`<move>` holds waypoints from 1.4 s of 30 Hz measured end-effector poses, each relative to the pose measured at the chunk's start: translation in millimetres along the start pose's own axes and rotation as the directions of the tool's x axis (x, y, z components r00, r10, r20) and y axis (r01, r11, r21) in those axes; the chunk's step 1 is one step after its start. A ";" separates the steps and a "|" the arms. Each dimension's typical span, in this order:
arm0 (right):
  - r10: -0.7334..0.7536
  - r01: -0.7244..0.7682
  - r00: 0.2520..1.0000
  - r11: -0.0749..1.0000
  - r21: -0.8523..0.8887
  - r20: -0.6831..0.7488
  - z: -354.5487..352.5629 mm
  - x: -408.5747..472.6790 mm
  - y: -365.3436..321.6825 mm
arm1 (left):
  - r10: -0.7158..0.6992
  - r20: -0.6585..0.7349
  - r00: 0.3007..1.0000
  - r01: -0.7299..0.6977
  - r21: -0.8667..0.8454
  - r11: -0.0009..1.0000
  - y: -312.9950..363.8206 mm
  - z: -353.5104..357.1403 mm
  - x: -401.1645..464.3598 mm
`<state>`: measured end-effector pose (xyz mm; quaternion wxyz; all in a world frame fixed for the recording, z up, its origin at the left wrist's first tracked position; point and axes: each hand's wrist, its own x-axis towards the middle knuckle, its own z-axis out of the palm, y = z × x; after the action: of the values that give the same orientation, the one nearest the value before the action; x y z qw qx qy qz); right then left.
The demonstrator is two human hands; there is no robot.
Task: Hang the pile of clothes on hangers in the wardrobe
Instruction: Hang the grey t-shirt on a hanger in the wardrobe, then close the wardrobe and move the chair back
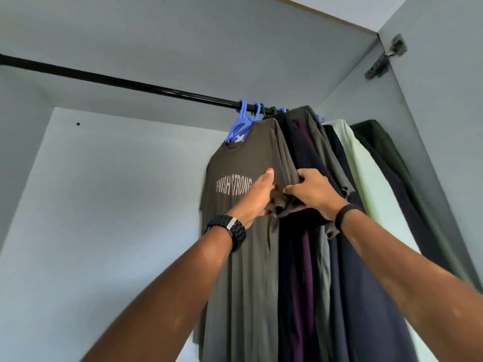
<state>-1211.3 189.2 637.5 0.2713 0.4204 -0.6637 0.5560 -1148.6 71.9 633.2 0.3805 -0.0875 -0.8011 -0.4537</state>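
- Up and left of my hands, the olive T-shirt [240, 205] with the printed lettering already hangs from a blue hanger [241, 124] on the black rail [117, 81], so I judge that piece as good as hung.
- My left hand [257, 198] lies against the shirt's chest, thumb straight up over the cloth and fingers tucked in at the sleeve edge; how firmly they pinch I cannot tell for sure, but cloth is caught between them.
- My right hand [312, 192] is curled round the bunched sleeve of the same shirt, just beside the left, fingertips nearly meeting it.
- To the right of both hands hang the finished garments: a navy one [366, 296], a purple one [304, 283], a pale green one [366, 178] and a dark one [386, 152] against the side wall.
- The rail stretching off to the left of my hands carries nothing that I can see.
- The pile itself is out of view, so what remains I cannot count; here only the sleeve wants straightening.
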 end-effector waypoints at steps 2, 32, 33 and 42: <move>0.066 -0.083 0.993 0.979 0.185 0.094 -13.3 -27.5 -0.5 | -0.031 -0.027 0.999 0.031 -0.003 1.000 2.9 14.0 -30.2; 0.102 -0.653 0.723 0.422 0.628 0.683 -8.4 -534.0 -205.0 | -0.244 -0.732 0.637 0.399 0.042 0.916 146.0 33.0 -610.6; 0.084 -0.670 0.708 0.392 0.630 0.701 -1.8 -550.7 -217.5 | -0.225 -0.753 0.618 0.419 0.073 0.905 151.7 27.0 -629.2; -0.166 -0.766 0.506 0.365 0.529 0.847 56.1 -693.5 -370.4 | 0.460 -0.825 0.329 0.617 0.556 0.557 248.4 -58.5 -824.4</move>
<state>-540.6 302.2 239.3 -0.4476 0.5384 -0.3838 0.6020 -423.9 336.8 246.7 0.7301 0.4279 -0.5327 -0.0016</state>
